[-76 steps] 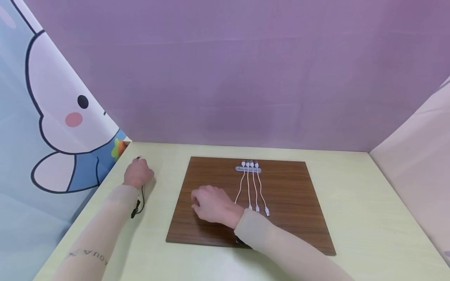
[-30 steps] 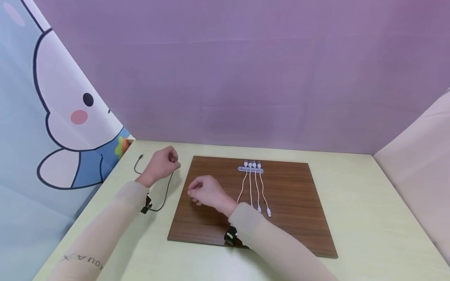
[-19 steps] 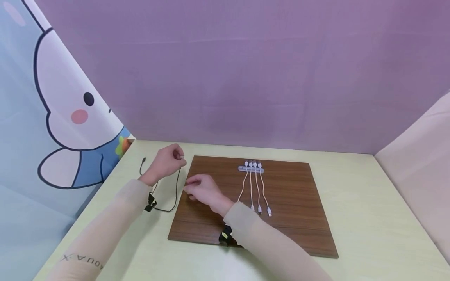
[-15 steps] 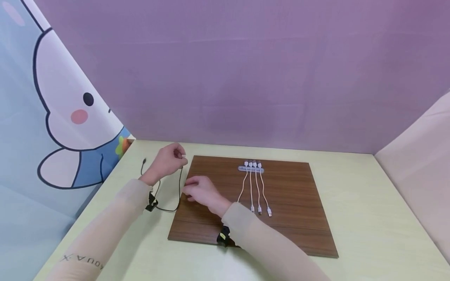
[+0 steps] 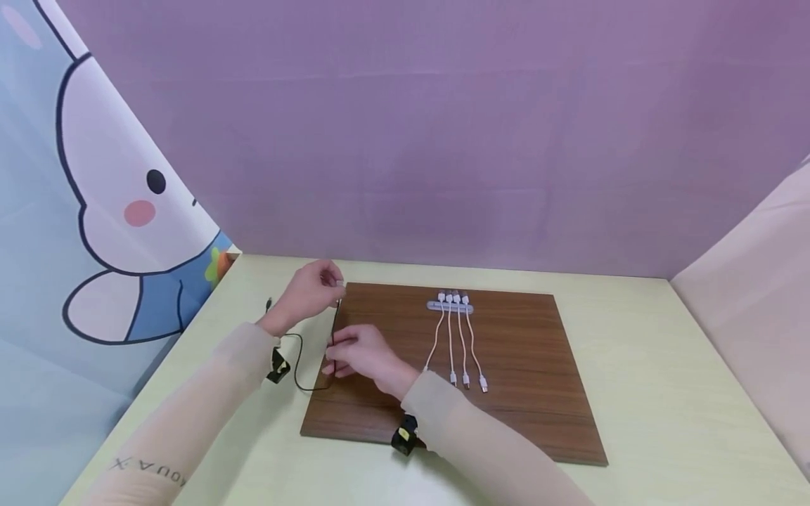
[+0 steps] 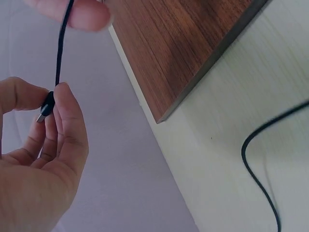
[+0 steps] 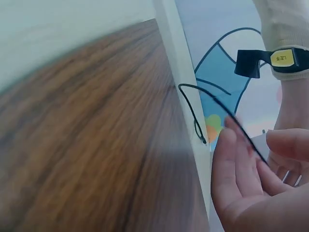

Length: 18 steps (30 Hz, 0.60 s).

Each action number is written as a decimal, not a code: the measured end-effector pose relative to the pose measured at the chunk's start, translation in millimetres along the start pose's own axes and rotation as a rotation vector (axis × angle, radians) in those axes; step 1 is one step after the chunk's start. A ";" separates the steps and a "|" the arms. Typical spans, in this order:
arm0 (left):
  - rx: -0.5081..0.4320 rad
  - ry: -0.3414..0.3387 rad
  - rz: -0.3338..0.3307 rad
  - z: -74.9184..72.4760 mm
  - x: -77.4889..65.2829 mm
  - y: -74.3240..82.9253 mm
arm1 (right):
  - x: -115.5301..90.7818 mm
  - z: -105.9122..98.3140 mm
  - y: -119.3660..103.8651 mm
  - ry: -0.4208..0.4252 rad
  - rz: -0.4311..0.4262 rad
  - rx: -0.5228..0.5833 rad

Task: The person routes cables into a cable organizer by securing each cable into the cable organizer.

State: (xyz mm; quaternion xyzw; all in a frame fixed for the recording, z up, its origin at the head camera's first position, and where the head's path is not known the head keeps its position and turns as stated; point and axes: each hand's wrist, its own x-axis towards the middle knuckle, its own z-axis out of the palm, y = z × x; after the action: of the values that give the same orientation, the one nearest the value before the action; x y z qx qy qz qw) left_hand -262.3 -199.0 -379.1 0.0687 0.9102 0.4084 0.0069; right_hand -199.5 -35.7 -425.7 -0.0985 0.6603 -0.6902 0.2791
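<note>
My left hand (image 5: 309, 292) pinches one end of a thin black USB cable (image 5: 300, 364) over the upper left corner of a brown wooden board (image 5: 512, 351). In the left wrist view its thumb and index finger hold the black plug (image 6: 47, 104), with the metal tip pointing down. My right hand (image 5: 365, 353) is over the board's left edge, the cable running across its fingers (image 7: 226, 157) while the thumb stays apart from them. Below this hand the cable loops back onto the table, its other end (image 5: 268, 303) lying behind the left wrist.
Several white USB cables (image 5: 452, 344) lie side by side on the board, their upper ends in a pale blue cable holder (image 5: 433, 306). The pale table (image 5: 645, 365) extends around the board. A purple curtain (image 5: 443, 140) hangs behind, a cartoon-print cloth (image 5: 107, 211) at left.
My left hand has carried the cable end rightward from the table's far left to the board's corner. The right hand has come to the hanging cable, its fingers now against it.
</note>
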 end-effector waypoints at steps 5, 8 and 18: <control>0.015 0.005 0.001 2.2 3.3 0.7 | -3.0 -6.6 3.7 -0.028 0.033 0.011; 0.028 0.013 0.004 4.0 6.2 1.5 | -5.5 -11.0 4.1 -0.019 0.043 0.034; 0.019 0.071 0.033 7.9 12.5 7.5 | -14.4 -26.1 1.4 0.011 -0.017 0.020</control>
State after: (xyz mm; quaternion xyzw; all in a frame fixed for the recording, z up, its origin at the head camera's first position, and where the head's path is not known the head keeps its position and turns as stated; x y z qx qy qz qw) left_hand -273.2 -186.5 -378.2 0.0694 0.9124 0.4020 -0.0329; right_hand -200.5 -5.9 -426.5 -0.0974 0.6542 -0.6994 0.2708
